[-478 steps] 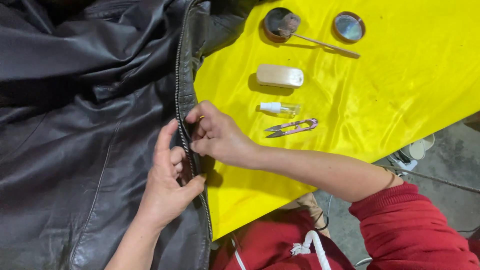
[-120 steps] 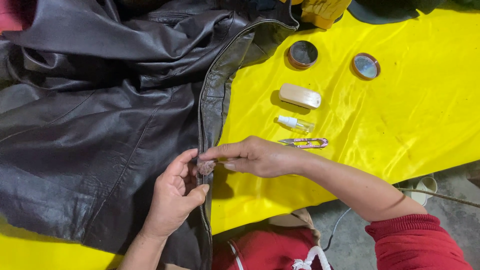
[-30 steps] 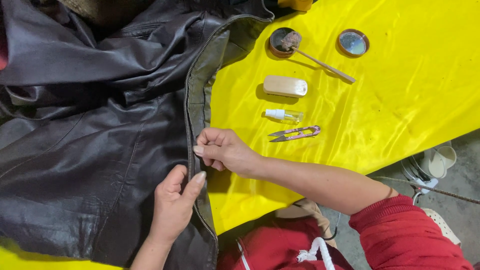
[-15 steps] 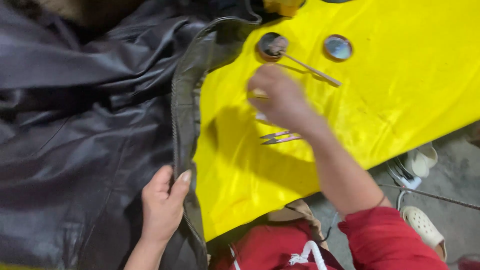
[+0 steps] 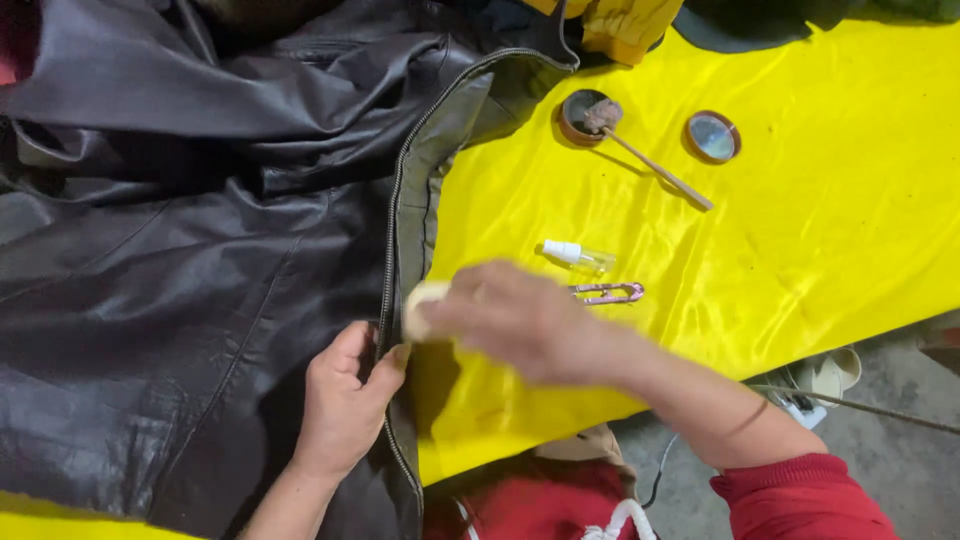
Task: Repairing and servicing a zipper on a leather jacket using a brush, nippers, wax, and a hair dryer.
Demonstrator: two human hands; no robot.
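Observation:
A dark leather jacket point(image 5: 180, 250) lies spread over a yellow cloth point(image 5: 800, 250), its zipper edge point(image 5: 395, 230) running down the middle. My left hand point(image 5: 345, 400) presses flat on the jacket beside the zipper, fingers pinching the edge. My right hand point(image 5: 520, 320), blurred by motion, holds a small cream-coloured block point(image 5: 418, 305) against the jacket's edge just above my left hand.
On the yellow cloth lie a small clear spray bottle point(image 5: 578, 256), thread snips point(image 5: 610, 292), an open round tin point(image 5: 582, 116) with a stick applicator point(image 5: 655, 170) resting in it, and its lid point(image 5: 712, 136). The table's edge and floor show at lower right.
My right hand reached out to the cream block on the cloth, picked it up and brought it back to the zipper edge. The left hand stayed on the jacket.

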